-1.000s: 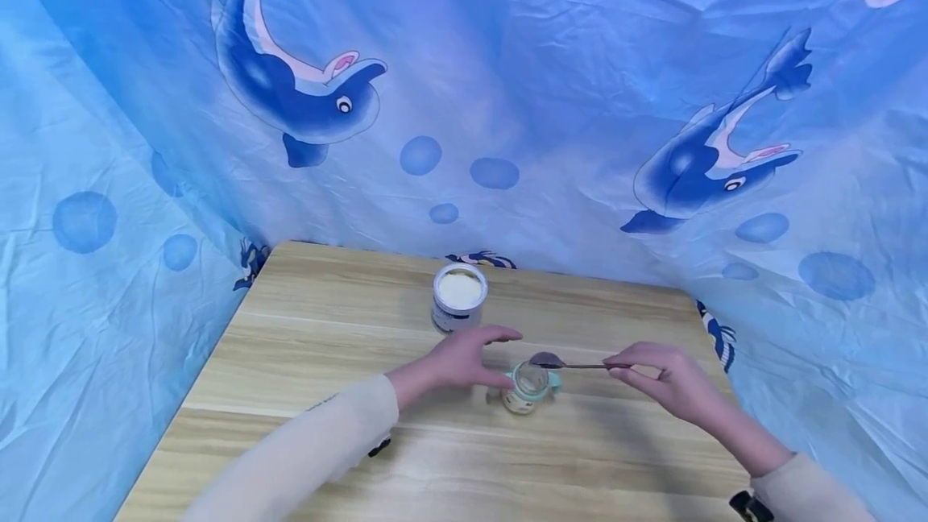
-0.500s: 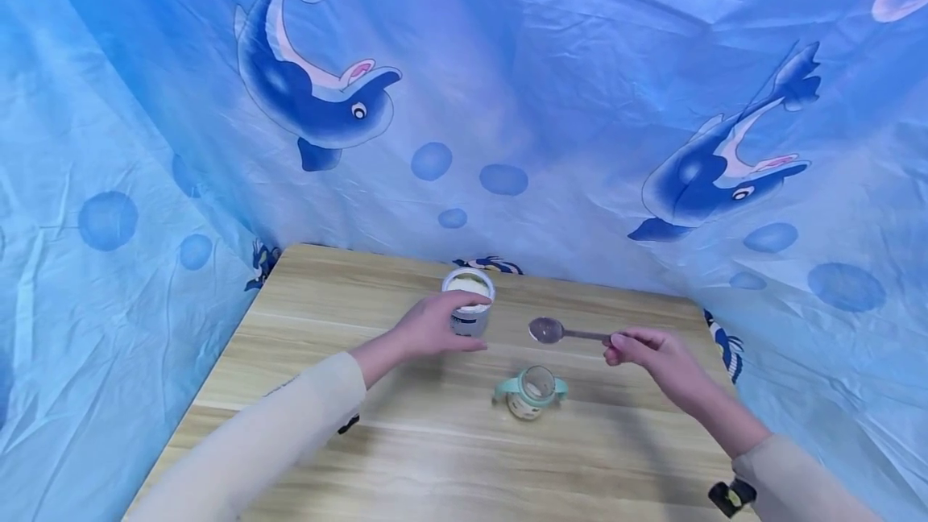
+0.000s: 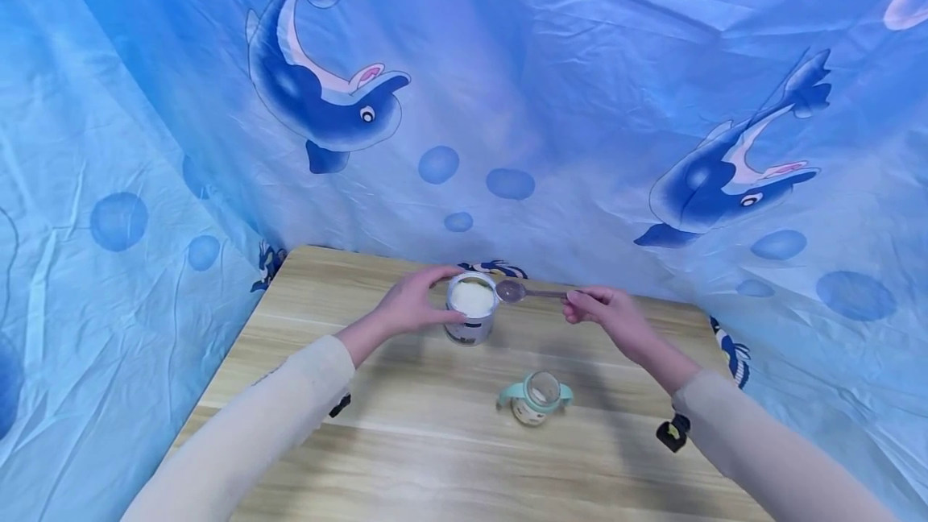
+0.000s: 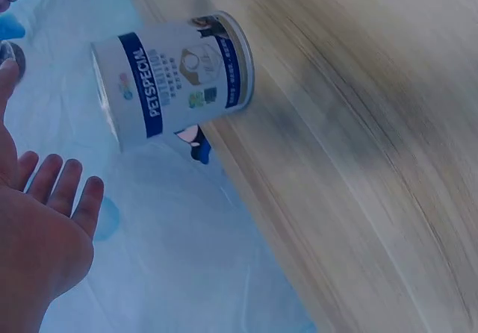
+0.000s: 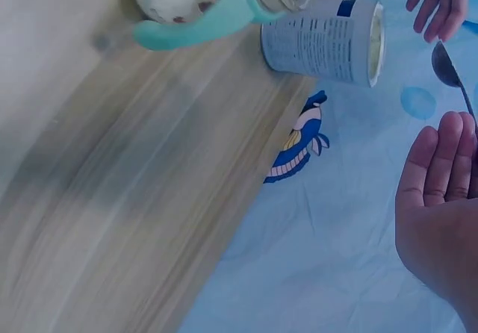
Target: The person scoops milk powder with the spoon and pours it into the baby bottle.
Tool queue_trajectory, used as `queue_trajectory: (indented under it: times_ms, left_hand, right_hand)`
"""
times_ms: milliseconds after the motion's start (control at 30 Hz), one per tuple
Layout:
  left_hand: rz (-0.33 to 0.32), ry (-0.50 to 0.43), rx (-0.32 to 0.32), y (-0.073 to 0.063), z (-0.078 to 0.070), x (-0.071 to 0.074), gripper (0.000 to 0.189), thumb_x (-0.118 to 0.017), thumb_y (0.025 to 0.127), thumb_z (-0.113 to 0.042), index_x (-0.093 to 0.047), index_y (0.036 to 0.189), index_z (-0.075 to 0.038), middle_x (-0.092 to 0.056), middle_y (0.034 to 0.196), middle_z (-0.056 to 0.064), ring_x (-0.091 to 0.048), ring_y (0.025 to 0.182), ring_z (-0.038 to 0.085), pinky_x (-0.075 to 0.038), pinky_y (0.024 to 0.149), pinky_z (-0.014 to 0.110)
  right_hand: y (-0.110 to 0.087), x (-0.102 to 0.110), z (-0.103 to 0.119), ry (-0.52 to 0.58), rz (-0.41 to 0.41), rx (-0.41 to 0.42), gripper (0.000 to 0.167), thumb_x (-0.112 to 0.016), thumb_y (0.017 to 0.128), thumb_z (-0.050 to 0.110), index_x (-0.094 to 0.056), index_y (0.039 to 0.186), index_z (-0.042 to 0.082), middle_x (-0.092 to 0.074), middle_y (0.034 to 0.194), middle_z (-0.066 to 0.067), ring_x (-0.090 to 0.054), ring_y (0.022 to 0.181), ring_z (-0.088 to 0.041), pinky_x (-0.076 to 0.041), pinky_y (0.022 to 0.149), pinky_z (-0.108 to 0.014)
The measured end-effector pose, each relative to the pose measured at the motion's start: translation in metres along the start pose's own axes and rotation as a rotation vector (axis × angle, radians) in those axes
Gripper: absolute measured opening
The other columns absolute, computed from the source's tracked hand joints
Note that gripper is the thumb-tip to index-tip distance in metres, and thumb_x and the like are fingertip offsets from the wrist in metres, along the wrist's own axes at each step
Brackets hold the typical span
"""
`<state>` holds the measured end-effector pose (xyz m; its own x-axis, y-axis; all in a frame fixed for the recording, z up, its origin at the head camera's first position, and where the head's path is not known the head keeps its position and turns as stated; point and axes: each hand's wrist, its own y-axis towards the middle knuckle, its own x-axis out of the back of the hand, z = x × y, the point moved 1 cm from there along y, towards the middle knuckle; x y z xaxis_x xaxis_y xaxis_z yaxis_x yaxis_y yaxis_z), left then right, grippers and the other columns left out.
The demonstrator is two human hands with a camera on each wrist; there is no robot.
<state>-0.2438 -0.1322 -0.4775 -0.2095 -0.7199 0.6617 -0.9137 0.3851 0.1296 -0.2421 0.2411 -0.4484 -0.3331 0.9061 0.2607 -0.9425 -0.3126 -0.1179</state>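
Note:
A white and blue can (image 3: pixel 470 332) of pale powder stands open-topped near the table's back edge, its label reading "PETSPECIAL" in the left wrist view. My left hand (image 3: pixel 408 304) is held beside its rim, thumb and fingers spread; the left wrist view shows this hand (image 4: pixel 48 225) apart from the can (image 4: pixel 175 79). My right hand (image 3: pixel 612 321) pinches the handle of a metal spoon (image 3: pixel 511 291), whose bowl is just right of the can's rim. Closer to me stands a small clear bottle (image 3: pixel 532 416) with mint-green side handles, uncapped, with something whitish inside.
The wooden table (image 3: pixel 406 449) backs onto a blue cloth (image 3: pixel 580 87) printed with dolphins. More cloth hangs at the left and right sides. A dark strap device (image 3: pixel 673 432) sits at my right cuff.
My left hand has left the bottle and gone back to the can. My right hand has carried the spoon from above the bottle away from me and left, to the can's rim.

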Motion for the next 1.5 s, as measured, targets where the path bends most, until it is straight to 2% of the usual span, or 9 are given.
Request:
queue_trajectory:
  times_ms: [333,467,567,767,867,1000,1167,1267,1500]
  left_hand:
    - [0.023,-0.032,0.044,0.014,0.033,-0.01,0.095,-0.097,0.077,-0.043,-0.053,0.158,-0.019,-0.055,0.159,0.005,-0.053,0.144,0.034,-0.046,0.117,0.058]
    - [0.02,-0.045,0.034,0.017,0.05,-0.018,0.099,-0.097,0.077,-0.043,-0.05,0.16,-0.016,-0.053,0.161,0.008,-0.054,0.144,0.035,-0.046,0.118,0.054]
    - [0.014,-0.051,0.035,0.017,0.059,-0.024,0.102,-0.098,0.076,-0.041,-0.049,0.16,-0.013,-0.053,0.161,0.011,-0.055,0.143,0.036,-0.047,0.118,0.053]
    - [0.019,-0.071,0.035,0.02,0.074,-0.037,0.102,-0.098,0.076,-0.041,-0.047,0.161,-0.013,-0.055,0.159,0.013,-0.055,0.143,0.036,-0.047,0.119,0.052]
    - [0.02,-0.101,0.035,0.021,0.078,-0.041,0.102,-0.099,0.076,-0.038,-0.048,0.16,-0.012,-0.055,0.159,0.012,-0.055,0.143,0.036,-0.045,0.12,0.052]
    - [0.008,-0.117,0.043,0.022,0.082,-0.047,0.102,-0.099,0.075,-0.036,-0.048,0.16,-0.011,-0.055,0.159,0.013,-0.055,0.143,0.036,-0.044,0.12,0.052]
    - [0.002,-0.107,0.062,0.024,0.086,-0.055,0.101,-0.099,0.075,-0.038,-0.049,0.159,-0.013,-0.058,0.156,0.011,-0.056,0.142,0.032,-0.043,0.121,0.051]
    - [-0.001,-0.122,0.072,0.025,0.086,-0.058,0.101,-0.099,0.074,-0.038,-0.049,0.159,-0.014,-0.058,0.156,0.01,-0.057,0.142,0.032,-0.043,0.122,0.053]
    - [-0.002,-0.142,0.071,0.026,0.084,-0.061,0.101,-0.099,0.075,-0.039,-0.048,0.16,-0.014,-0.058,0.155,0.01,-0.057,0.141,0.033,-0.042,0.122,0.055]
  right_hand:
    - [0.042,-0.025,-0.009,-0.054,-0.004,0.017,0.031,-0.065,0.109,0.02,-0.075,0.114,-0.008,-0.079,0.095,-0.005,-0.077,0.089,-0.016,-0.064,0.095,-0.044]
    - [0.052,-0.036,-0.013,-0.094,-0.016,0.041,0.029,-0.066,0.108,0.017,-0.075,0.117,-0.009,-0.079,0.1,-0.015,-0.077,0.09,-0.013,-0.062,0.098,-0.052]
    - [0.058,-0.043,-0.016,-0.144,-0.032,0.069,0.028,-0.067,0.108,0.017,-0.077,0.116,-0.007,-0.078,0.103,-0.021,-0.077,0.089,-0.014,-0.064,0.094,-0.044]
    - [0.065,-0.056,-0.015,-0.235,-0.049,0.154,0.024,-0.068,0.107,0.015,-0.08,0.11,-0.005,-0.077,0.1,-0.027,-0.078,0.095,-0.038,-0.066,0.088,-0.046]
    - [0.067,-0.06,-0.015,-0.3,-0.06,0.186,0.022,-0.068,0.107,0.015,-0.082,0.105,-0.002,-0.079,0.094,-0.019,-0.078,0.093,-0.039,-0.067,0.085,-0.046]
    - [0.068,-0.066,-0.014,-0.443,-0.073,0.244,0.021,-0.068,0.107,0.018,-0.083,0.099,0.007,-0.079,0.087,-0.006,-0.076,0.083,-0.029,-0.064,0.071,-0.038]
    - [0.067,-0.073,-0.013,-0.584,-0.054,0.337,0.024,-0.065,0.109,0.022,-0.082,0.096,0.013,-0.079,0.088,-0.005,-0.075,0.079,-0.021,-0.061,0.069,-0.032]
    - [0.068,-0.075,-0.014,-0.581,-0.046,0.351,0.024,-0.064,0.109,0.021,-0.082,0.096,0.013,-0.079,0.089,-0.007,-0.075,0.08,-0.022,-0.063,0.071,-0.033]
    - [0.072,-0.077,-0.018,-0.506,-0.072,0.284,0.024,-0.064,0.109,0.018,-0.082,0.096,0.01,-0.078,0.085,-0.008,-0.073,0.079,-0.024,-0.056,0.064,-0.029]
